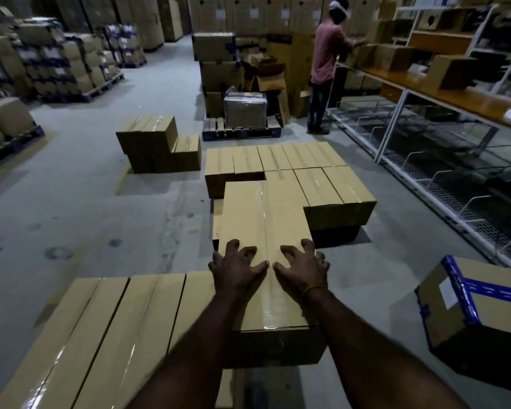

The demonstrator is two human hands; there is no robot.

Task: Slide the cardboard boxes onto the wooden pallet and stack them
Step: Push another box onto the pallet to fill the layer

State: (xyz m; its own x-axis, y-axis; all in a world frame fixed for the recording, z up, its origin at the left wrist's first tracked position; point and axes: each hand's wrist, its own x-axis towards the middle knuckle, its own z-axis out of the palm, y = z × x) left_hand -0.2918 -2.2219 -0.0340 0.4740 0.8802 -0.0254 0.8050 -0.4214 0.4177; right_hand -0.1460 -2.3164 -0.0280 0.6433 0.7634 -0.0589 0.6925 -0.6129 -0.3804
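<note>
Both hands on top of a long tan cardboard box (266,231) sealed with clear tape along its middle. Left hand (236,268) laid palm down beside the tape seam, fingers spread and bent at the knuckles, tips pressing on the cardboard. Right hand (303,265) the same on the other side of the seam, fingers spread wide and clawed, a thin yellow band (311,289) around the wrist. Thumbs almost meeting over the tape, not touching. Nothing gripped or pinched by either hand; only pressing on the flat top.

Far end of the long box lying over a low layer of tan cardboard boxes (292,163) packed side by side, near end just beside a row of tan cardboard boxes (101,335) under the left forearm. A strip of the wooden pallet (217,215) visible at the left edge of the layer.

On the grey concrete floor (86,216), a small separate stack of tan boxes (157,143) farther to the left, and a cardboard box with blue tape (484,314) at the right. A person in a pink shirt (326,57) standing at white metal shelves (425,93) in the background.
</note>
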